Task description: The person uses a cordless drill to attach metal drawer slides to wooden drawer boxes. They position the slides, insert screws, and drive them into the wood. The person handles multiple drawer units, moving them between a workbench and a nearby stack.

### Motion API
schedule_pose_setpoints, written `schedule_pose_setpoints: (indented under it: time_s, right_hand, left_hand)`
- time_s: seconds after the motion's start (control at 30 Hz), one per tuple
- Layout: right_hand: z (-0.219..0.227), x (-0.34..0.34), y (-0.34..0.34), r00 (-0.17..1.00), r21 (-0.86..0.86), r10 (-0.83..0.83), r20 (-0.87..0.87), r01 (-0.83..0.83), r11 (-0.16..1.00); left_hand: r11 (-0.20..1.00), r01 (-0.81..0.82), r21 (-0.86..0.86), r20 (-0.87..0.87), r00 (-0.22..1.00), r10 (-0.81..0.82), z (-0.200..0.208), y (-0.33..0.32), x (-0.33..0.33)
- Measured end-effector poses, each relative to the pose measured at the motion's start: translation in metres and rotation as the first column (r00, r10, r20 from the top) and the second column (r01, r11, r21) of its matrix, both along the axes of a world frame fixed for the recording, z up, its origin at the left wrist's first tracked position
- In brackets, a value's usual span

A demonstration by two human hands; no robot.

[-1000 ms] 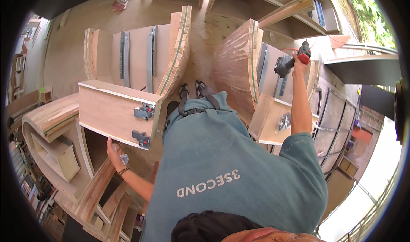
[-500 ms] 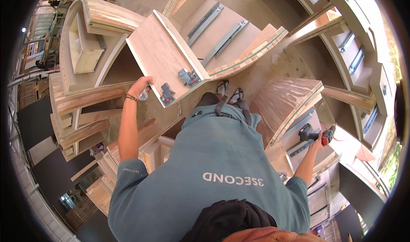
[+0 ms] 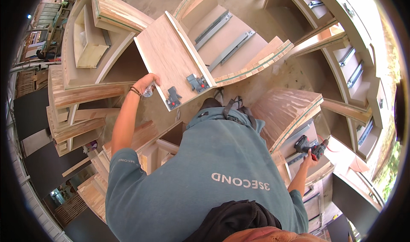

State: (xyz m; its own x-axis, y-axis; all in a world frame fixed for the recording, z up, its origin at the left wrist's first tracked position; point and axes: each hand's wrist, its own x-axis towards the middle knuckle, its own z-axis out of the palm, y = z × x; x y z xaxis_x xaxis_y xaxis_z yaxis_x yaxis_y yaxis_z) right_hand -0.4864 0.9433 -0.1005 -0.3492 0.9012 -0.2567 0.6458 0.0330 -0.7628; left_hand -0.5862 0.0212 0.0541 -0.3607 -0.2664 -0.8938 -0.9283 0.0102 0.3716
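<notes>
My left hand (image 3: 147, 82) is closed at the near left edge of a pale wooden drawer (image 3: 173, 50), its fingertips hidden behind it. A small clear plastic bag (image 3: 148, 91) bunches beneath that hand; its contents are unclear. Two grey drawer clips with red buttons, one at the corner (image 3: 173, 97) and one beside it (image 3: 197, 83), sit on the drawer's near end. Out to the right, my right hand (image 3: 308, 157) grips a black and red cordless drill (image 3: 314, 148), held over a cabinet. Behind the drawer, metal slides (image 3: 232, 48) line an open curved cabinet (image 3: 252, 73).
Curved wooden cabinets stand close on the left (image 3: 87, 92) and the right (image 3: 350, 67). A brown curved cabinet side (image 3: 284, 114) rises near my right leg. More wooden parts (image 3: 147, 156) lie by my left side. A thin red hose (image 3: 348, 156) runs near the drill.
My right hand has drawn the drill slightly left and nearer, turning it. The left hand remains at the drawer edge. The whole view has shifted slightly.
</notes>
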Motion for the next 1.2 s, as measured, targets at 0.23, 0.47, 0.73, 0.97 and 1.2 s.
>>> schedule_pose_setpoints:
  time_s: [0.23,0.47,0.73,0.97,1.2]
  right_hand:
    - [0.022,0.009,-0.029,0.978,0.105,0.002,0.211,-0.025,0.994]
    - [0.057,-0.011,-0.034,0.849,-0.113,0.312,0.426,-0.292,0.950]
    - [0.129,-0.062,-0.100,0.710,0.367,0.125,0.693,-0.496,0.787]
    - [0.168,-0.139,-0.278,0.631,0.358,0.764,0.137,-0.750,0.555]
    - [0.207,-0.225,-0.495,0.155,-0.086,0.903,-0.401,-0.988,0.132]
  left_hand:
    - [0.999,0.008,0.051,-0.028,1.000,-0.006,0.008,0.006,0.000]
    - [0.991,-0.019,0.136,-0.044,0.999,0.025,0.002,-0.004,0.009]
    - [0.961,-0.201,0.187,-0.098,0.970,0.222,-0.018,-0.003,0.018]
    - [0.856,-0.294,0.426,-0.144,0.912,0.385,-0.010,-0.002,0.019]
    - [0.764,-0.349,0.542,-0.164,0.848,0.504,0.035,0.022,0.018]
